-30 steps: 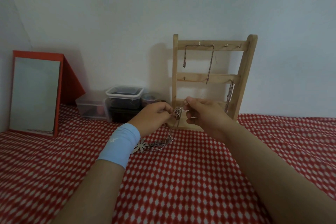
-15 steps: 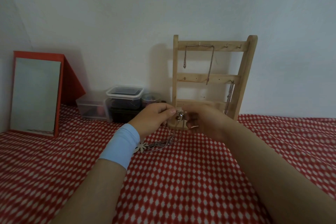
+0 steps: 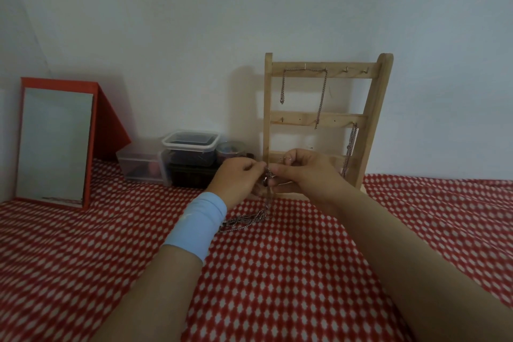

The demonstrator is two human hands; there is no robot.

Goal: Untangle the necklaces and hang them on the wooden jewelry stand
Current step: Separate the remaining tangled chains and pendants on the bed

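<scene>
As the tangled necklaces [image 3: 251,221] now trail lower toward the table [image 3: 277,272], both hands [image 3: 240,179] [image 3: 301,172] pinch the knot, untangling unfinished near the stand [image 3: 372,119].

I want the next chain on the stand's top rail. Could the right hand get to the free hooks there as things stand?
Probably yes: nothing lies between the right hand and the free hooks, though it is pinching the tangled chain.

Your arms reach forward and your hands meet at centre, fingertips nearly touching. Your left hand [image 3: 238,178], with a pale blue band [image 3: 195,226] on its wrist, pinches thumb to forefinger. Your right hand [image 3: 302,172] curls inward, fingers bent, thumb on top.
</scene>
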